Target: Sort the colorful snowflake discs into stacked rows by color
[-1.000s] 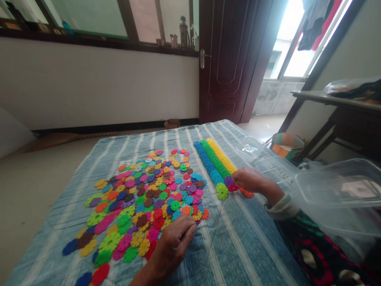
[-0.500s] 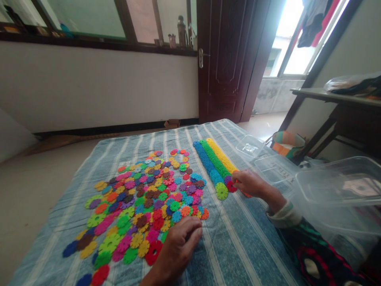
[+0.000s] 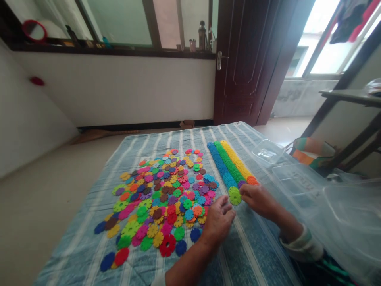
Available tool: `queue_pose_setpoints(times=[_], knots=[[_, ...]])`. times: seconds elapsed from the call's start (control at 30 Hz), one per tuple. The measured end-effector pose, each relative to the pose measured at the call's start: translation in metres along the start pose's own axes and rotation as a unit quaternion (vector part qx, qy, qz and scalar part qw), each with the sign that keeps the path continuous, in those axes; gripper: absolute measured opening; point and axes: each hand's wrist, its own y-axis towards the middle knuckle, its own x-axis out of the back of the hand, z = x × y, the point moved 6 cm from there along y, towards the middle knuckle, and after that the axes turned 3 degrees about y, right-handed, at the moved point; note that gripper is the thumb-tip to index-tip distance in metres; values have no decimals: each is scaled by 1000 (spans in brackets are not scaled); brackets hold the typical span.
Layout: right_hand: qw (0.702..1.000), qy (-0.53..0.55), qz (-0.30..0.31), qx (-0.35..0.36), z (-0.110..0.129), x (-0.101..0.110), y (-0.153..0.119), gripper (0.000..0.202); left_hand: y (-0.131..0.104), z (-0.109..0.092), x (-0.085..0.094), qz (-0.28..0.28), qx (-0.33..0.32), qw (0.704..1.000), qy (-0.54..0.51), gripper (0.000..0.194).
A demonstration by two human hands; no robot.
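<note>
Flower-shaped plastic discs of many colours lie in a loose pile [image 3: 166, 194] on the cloth-covered table. Right of it, overlapping discs form three long rows: a blue row [image 3: 218, 161], a green row [image 3: 229, 163] and a yellow row [image 3: 235, 159]. A lime disc [image 3: 235, 196] ends the blue row, a purple disc [image 3: 241, 184] the green, an orange disc [image 3: 253, 180] the yellow. My right hand [image 3: 258, 200] is closed at the near end of the green row, its fingertips hiding what they pinch. Between pile and rows, my left hand [image 3: 218, 222] is loosely open, fingers apart.
Clear plastic boxes and lids stand along the right side: a small tub [image 3: 268, 153], a flat container [image 3: 297, 178] and a larger box [image 3: 354, 210]. The striped cloth [image 3: 139, 145] covers the table. A dark red door [image 3: 247, 63] is beyond it.
The camera view has turned left. My left hand has moved from the pile's near edge towards the rows, its fingers loosening. My right hand has shifted from the orange end to the green row's end.
</note>
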Motion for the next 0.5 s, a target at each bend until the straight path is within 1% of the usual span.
queue_pose_setpoints(times=[0.13, 0.23, 0.4, 0.5], knots=[[999, -31, 10, -2, -3, -12, -1, 12, 4, 8, -5, 4, -32, 999, 27, 51], [999, -34, 3, 17, -5, -16, -4, 17, 6, 12, -9, 8, -36, 998, 59, 44], [999, -21, 1, 33, -12, -21, -8, 25, 8, 18, -13, 16, -20, 995, 97, 43], [999, -6, -1, 43, -15, -22, -8, 26, 3, 15, -12, 13, -27, 992, 119, 43]])
